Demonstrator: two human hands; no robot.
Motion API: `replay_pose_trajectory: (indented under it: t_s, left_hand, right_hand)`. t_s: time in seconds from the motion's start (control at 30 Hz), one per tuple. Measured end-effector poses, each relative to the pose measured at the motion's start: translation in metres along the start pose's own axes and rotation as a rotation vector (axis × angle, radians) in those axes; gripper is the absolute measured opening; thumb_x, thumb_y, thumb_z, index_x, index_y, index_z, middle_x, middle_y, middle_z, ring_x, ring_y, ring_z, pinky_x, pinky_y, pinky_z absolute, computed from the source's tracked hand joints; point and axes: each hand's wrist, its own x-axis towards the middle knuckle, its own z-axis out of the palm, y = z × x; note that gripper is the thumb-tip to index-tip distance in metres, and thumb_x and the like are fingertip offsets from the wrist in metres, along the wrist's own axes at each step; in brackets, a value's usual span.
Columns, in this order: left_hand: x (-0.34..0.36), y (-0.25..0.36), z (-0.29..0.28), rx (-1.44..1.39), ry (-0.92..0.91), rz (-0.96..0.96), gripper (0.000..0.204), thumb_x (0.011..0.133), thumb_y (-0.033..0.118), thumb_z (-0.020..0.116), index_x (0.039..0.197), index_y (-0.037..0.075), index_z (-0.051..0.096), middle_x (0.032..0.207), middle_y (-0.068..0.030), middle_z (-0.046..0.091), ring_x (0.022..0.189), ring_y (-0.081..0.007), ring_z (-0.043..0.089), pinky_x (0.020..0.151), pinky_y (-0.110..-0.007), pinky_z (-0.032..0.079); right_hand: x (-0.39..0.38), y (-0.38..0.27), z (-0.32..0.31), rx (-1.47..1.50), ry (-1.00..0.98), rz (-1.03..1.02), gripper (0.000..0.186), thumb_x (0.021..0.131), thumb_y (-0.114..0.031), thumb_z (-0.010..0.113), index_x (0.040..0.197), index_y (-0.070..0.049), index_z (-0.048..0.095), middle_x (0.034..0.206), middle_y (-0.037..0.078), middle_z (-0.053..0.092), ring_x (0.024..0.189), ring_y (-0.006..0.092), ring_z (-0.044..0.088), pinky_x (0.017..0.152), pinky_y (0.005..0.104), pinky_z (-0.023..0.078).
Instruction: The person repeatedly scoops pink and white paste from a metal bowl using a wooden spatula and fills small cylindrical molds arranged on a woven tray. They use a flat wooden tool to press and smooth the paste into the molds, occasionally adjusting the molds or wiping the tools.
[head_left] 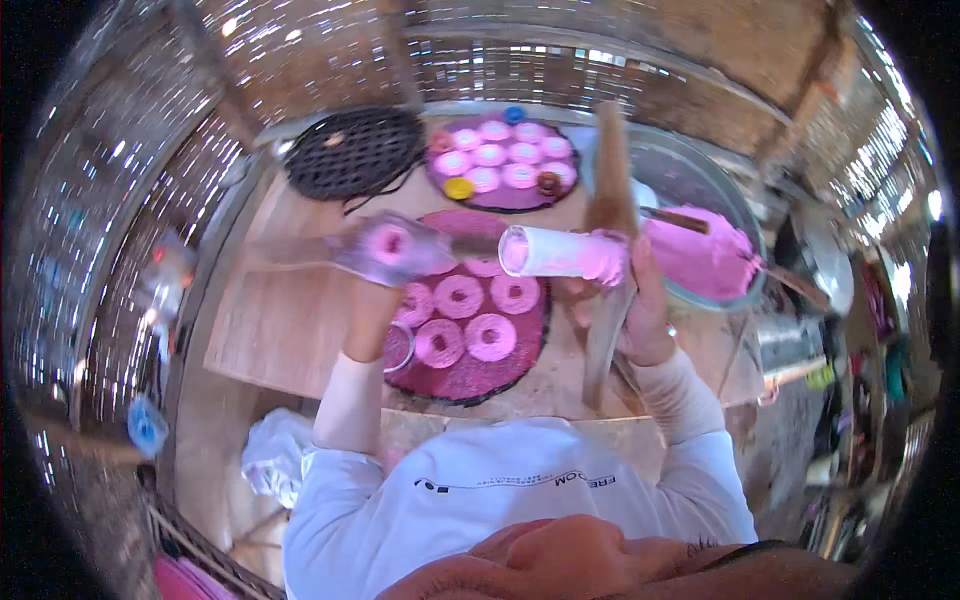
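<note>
My left hand is raised over the left part of the table, closed round a motion-blurred wooden press part with a pink ring-shaped end. Closed as well, my right hand grips a long wooden bar at its middle. From this bar a white tube points left, with pink dough around its base. Below and between the hands lies a dark pink round mat bearing several pink dough rings. A thin pale hoop rests at its left edge.
A second round mat at the back carries several pale pink rounds and coloured lids. Left of it is a black woven tray. A large basin with pink dough and a stick stands at the right. A plastic bag lies lower left.
</note>
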Motion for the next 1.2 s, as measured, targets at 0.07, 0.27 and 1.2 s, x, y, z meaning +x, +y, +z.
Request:
replay_pose_trajectory:
  t_s: [0.07, 0.27, 1.2]
  left_hand:
    - [-0.009, 0.046, -0.012, 0.186, -0.186, 0.152, 0.024, 0.074, 0.02, 0.066, 0.09, 0.003, 0.061, 0.083, -0.0111, 0.061, 0.081, -0.0249, 0.06, 0.076, -0.034, 0.046]
    - [-0.02, 0.096, -0.054, 0.383, -0.223, 0.057, 0.04, 0.062, 0.031, 0.076, 0.092, 0.007, 0.065, 0.088, -0.0115, 0.065, 0.082, -0.0286, 0.062, 0.072, -0.037, 0.047]
    - [-0.015, 0.015, -0.11, -0.27, -0.432, -0.047, 0.065, 0.067, 0.031, 0.072, 0.121, 0.006, 0.046, 0.119, -0.0126, 0.051, 0.111, -0.0299, 0.048, 0.094, -0.037, 0.037]
  right_hand:
    - [0.011, 0.005, 0.009, -0.269, -0.057, -0.024, 0.064, 0.086, -0.048, 0.049, 0.131, -0.006, 0.033, 0.102, 0.009, 0.055, 0.081, 0.019, 0.057, 0.061, 0.0318, 0.051]
    - [0.034, 0.005, 0.074, -1.026, -0.307, -0.449, 0.095, 0.074, -0.038, 0.067, 0.138, 0.005, 0.011, 0.131, 0.018, 0.034, 0.117, 0.0273, 0.04, 0.1, 0.035, 0.03]
    - [0.092, 0.063, 0.054, -0.4, -0.639, 0.891, 0.06, 0.09, -0.033, 0.044, 0.135, 0.003, 0.028, 0.125, 0.01, 0.048, 0.115, 0.0183, 0.046, 0.097, 0.0294, 0.036]
